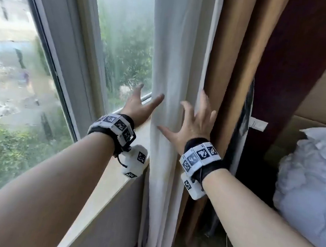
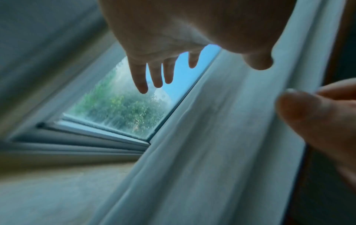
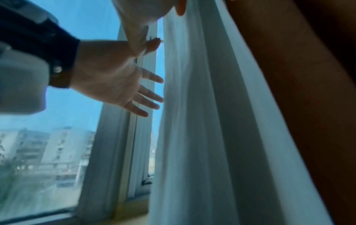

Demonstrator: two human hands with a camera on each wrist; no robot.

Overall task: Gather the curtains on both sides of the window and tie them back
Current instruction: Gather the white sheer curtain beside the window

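Observation:
A white sheer curtain [image 1: 174, 73] hangs bunched at the window's right edge, with a tan curtain [image 1: 226, 59] and a dark brown one [image 1: 290, 66] beside it. My left hand [image 1: 140, 105] is open at the sheer's left edge: the thumb lies on the front of the fabric and the fingers reach behind it toward the glass. My right hand [image 1: 194, 120] is spread flat on the sheer's front, fingertips at the seam with the tan curtain. In the left wrist view my left hand's fingers [image 2: 157, 74] are straight beside the white curtain [image 2: 212, 137]. The right wrist view shows my left hand [image 3: 115, 82] open against the white curtain [image 3: 202, 121].
The window sill [image 1: 109, 180] runs under my left wrist, and the grey window frame [image 1: 70, 52] is to its left. A dark strip with a white label [image 1: 258, 124] hangs between the tan and brown curtains. White bedding [image 1: 310, 180] lies at the right.

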